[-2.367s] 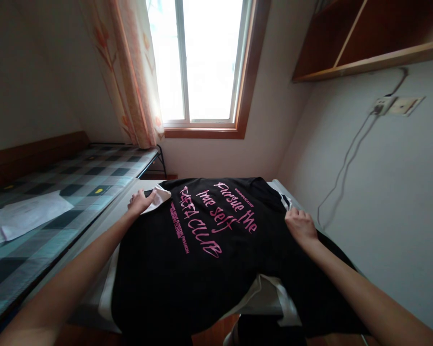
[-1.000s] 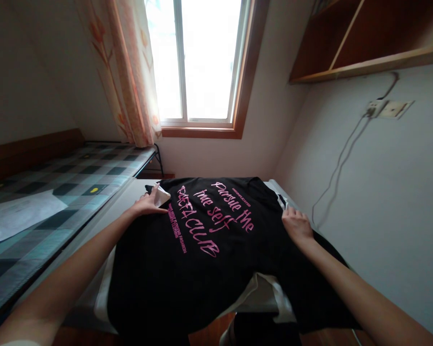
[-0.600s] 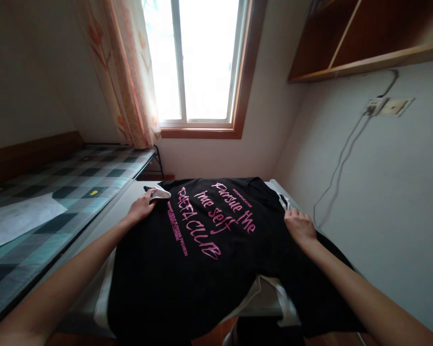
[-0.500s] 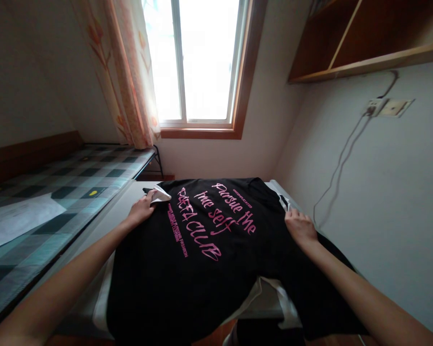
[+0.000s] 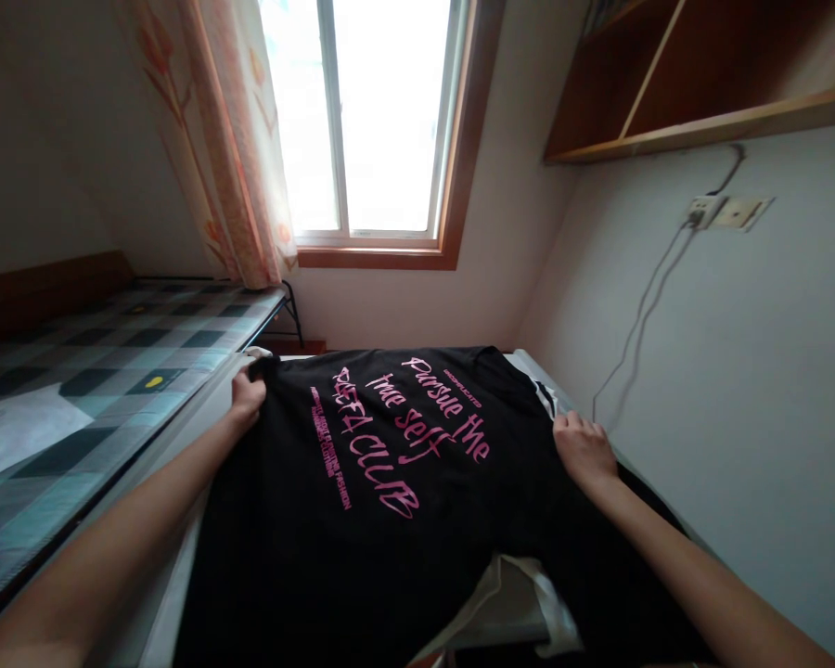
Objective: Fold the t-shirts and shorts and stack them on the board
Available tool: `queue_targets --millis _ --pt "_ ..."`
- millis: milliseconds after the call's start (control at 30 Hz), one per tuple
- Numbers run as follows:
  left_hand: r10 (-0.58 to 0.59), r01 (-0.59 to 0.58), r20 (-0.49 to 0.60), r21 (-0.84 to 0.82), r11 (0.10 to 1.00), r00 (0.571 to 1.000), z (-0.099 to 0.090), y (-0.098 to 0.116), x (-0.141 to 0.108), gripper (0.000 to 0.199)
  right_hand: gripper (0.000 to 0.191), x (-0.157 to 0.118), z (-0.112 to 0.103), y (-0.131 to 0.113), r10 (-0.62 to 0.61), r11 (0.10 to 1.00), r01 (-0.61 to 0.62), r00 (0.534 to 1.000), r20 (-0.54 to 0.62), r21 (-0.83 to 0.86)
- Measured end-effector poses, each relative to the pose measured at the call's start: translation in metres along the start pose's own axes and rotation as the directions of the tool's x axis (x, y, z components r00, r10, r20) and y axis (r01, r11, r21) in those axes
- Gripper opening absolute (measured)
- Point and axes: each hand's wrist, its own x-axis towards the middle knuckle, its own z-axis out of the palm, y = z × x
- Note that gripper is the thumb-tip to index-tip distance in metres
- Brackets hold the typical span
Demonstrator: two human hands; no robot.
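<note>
A black T-shirt [image 5: 278, 520] with pink lettering lies spread over a pale tabletop [image 5: 181, 557]. At its far left edge, my left hand [image 5: 249, 394] is closed on a bunched bit of the fabric. On the right, my right hand [image 5: 584, 447] grips the shirt near the neckline, where a white strip shows beside the fingers. The near side of the shirt hangs toward me, and whitish lining or cloth shows in a gap at the lower right.
To the left is a bed with a checked mattress [image 5: 201, 311] and a white paper sheet [image 5: 24, 431] on it. A curtain [image 5: 237, 148] hangs beside the window [image 5: 382, 121]. A wooden shelf [image 5: 710, 121] and a socket with a cord [image 5: 702, 211] are on the right wall.
My left hand has moved left and slightly away, pulling that edge of the shirt flatter; the folded white corner there has turned over. My right hand keeps its hold. The view has shifted slightly.
</note>
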Motion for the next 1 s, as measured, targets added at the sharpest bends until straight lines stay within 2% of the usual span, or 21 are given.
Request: queue_targets --millis 100,233,300,367,400,467,500,567,600,633,667,733,800,900,1000 --pt "-0.041 0.042 -0.050 0.013 0.999 0.998 0.005 0.004 0.023 0.044 0.026 -0.009 -0.010 -0.007 0.009 1.000 -0.010 0.999 0.047 0.024" --pt "-0.184 0.193 -0.065 0.170 0.967 0.981 0.001 0.012 0.057 0.046 0.023 -0.026 -0.016 -0.013 0.011 0.990 -0.031 0.989 0.145 0.135" --pt "-0.212 0.219 -0.055 0.228 0.949 0.976 -0.006 0.013 0.068 0.059 0.022 -0.033 -0.011 -0.011 0.032 0.970 -0.077 0.981 0.192 0.230" --pt "-0.162 0.167 -0.042 0.322 0.932 0.986 -0.015 0.012 0.070 0.076 0.028 -0.036 -0.002 -0.005 0.097 0.935 -0.166 0.969 0.225 0.314" --pt "-0.101 0.100 -0.018 0.395 0.913 0.995 -0.019 0.012 0.066 0.079 0.034 -0.036 0.003 -0.002 0.141 0.914 -0.220 0.961 0.240 0.342" --pt "0.063 -0.113 0.110 0.540 0.834 0.992 -0.025 0.009 0.050 0.068 0.048 -0.034 0.010 0.004 0.215 0.873 -0.305 0.941 0.261 0.381" --pt "0.132 -0.239 0.222 0.578 0.780 0.966 -0.027 0.008 0.038 0.058 0.053 -0.033 0.012 0.006 0.232 0.858 -0.327 0.935 0.268 0.397" --pt "0.162 -0.431 0.462 0.566 0.703 0.872 -0.031 0.002 0.009 0.050 0.057 -0.030 0.013 0.009 0.218 0.846 -0.318 0.939 0.267 0.428" --pt "0.135 -0.476 0.550 0.544 0.691 0.824 -0.032 -0.001 -0.006 0.053 0.057 -0.030 0.013 0.010 0.201 0.845 -0.304 0.943 0.267 0.439" --pt "0.103 -0.484 0.587 0.541 0.688 0.803 -0.034 -0.005 -0.021 0.058 0.056 -0.029 0.012 0.010 0.188 0.844 -0.297 0.944 0.272 0.446" --pt "0.081 -0.484 0.603 0.545 0.685 0.793 -0.036 -0.010 -0.036 0.062 0.055 -0.028 0.010 0.010 0.184 0.843 -0.298 0.942 0.281 0.447" --pt "0.111 -0.517 0.614 0.539 0.665 0.782 -0.044 -0.019 -0.058 0.065 0.054 -0.027 0.008 0.009 0.197 0.839 -0.321 0.932 0.304 0.440" --pt "0.109 -0.514 0.602 0.558 0.651 0.791 -0.055 -0.026 -0.072 0.069 0.054 -0.025 0.008 0.009 0.219 0.833 -0.351 0.919 0.328 0.427" --pt "0.016 -0.421 0.533 0.648 0.634 0.846 -0.076 -0.029 -0.080 0.085 0.059 -0.018 0.011 0.008 0.226 0.810 -0.365 0.917 0.329 0.460" --pt "-0.043 -0.295 0.397 0.746 0.598 0.917 -0.098 -0.026 -0.082 0.096 0.060 -0.007 0.019 0.006 0.200 0.731 -0.335 0.938 0.283 0.594"
